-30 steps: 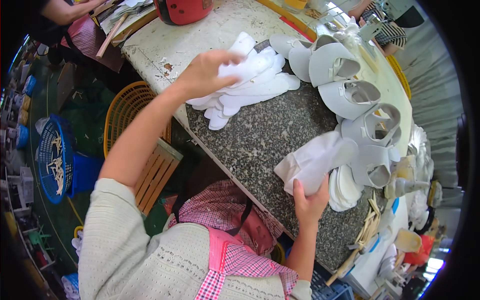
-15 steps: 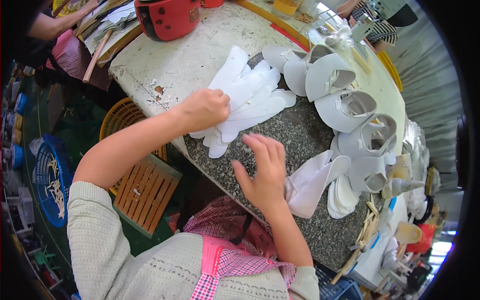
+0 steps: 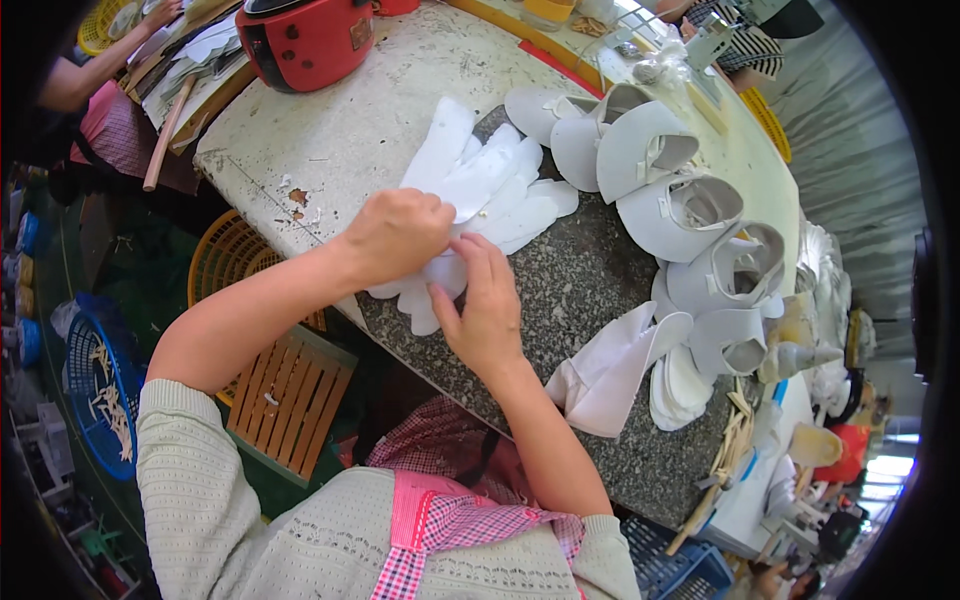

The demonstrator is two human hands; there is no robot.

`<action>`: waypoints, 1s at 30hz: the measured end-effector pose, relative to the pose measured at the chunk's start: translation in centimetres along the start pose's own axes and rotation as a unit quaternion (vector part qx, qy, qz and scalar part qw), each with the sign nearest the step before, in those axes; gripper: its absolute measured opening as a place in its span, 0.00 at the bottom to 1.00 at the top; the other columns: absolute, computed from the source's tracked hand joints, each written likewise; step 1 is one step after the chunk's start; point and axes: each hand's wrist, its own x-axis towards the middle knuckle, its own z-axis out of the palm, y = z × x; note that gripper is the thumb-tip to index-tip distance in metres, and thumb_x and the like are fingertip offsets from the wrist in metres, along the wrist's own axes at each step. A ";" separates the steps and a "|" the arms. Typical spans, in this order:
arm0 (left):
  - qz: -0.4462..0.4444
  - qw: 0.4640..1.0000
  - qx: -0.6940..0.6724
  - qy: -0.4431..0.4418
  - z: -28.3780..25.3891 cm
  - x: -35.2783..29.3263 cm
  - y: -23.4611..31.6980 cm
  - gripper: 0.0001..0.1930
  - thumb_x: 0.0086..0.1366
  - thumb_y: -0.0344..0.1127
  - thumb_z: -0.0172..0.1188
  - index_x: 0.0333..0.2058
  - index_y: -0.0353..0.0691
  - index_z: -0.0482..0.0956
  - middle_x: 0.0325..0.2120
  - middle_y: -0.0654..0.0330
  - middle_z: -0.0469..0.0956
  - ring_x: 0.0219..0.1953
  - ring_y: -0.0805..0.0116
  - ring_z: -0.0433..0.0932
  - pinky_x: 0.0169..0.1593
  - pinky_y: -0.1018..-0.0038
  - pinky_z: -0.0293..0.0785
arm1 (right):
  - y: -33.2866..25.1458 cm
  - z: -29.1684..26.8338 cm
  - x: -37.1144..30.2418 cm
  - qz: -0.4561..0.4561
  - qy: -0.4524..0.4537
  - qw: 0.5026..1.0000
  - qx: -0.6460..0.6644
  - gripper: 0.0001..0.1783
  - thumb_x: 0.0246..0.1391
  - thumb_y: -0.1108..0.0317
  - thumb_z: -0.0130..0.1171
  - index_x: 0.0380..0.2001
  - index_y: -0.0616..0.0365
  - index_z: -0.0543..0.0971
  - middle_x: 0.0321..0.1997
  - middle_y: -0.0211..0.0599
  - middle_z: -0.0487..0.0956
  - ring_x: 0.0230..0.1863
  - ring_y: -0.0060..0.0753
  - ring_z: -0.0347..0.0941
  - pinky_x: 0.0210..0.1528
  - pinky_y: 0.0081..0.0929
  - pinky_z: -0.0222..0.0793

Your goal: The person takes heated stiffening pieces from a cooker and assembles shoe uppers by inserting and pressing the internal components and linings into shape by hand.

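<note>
A fanned pile of white insole-shaped pieces lies on the table. My left hand is closed into a fist over the near part of the pile; what its fingers hold is hidden. Beside it, my right hand has its fingertips at the pile, thumb and fingers apart, with white pieces showing between them. To the right of the pile, several white shoe uppers stand in a curved row. A folded white piece of upper material rests near my right forearm, next to a small stack of white rounded pieces.
A dark speckled slab covers the table's near part. A red rice cooker stands at the far left. Thin pale strips lie at the right edge. Below the table are a slatted wooden stool and a blue basket. People work at the far side.
My right hand has moved left and up onto the pile, close to my left hand. The left fist stays on the pieces. The whole view has shifted slightly.
</note>
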 end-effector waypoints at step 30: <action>-0.184 0.972 0.058 0.135 -10.2 4.2 -30.9 0.13 0.52 0.20 0.52 0.37 0.38 0.80 0.23 0.54 0.77 0.30 0.62 0.77 0.35 0.70 0.72 | -2.0 1.1 -0.6 -0.022 -0.117 0.989 -0.083 0.32 0.43 0.61 0.62 0.55 0.51 0.68 0.61 0.45 0.62 0.58 0.46 0.59 0.56 0.40 0.56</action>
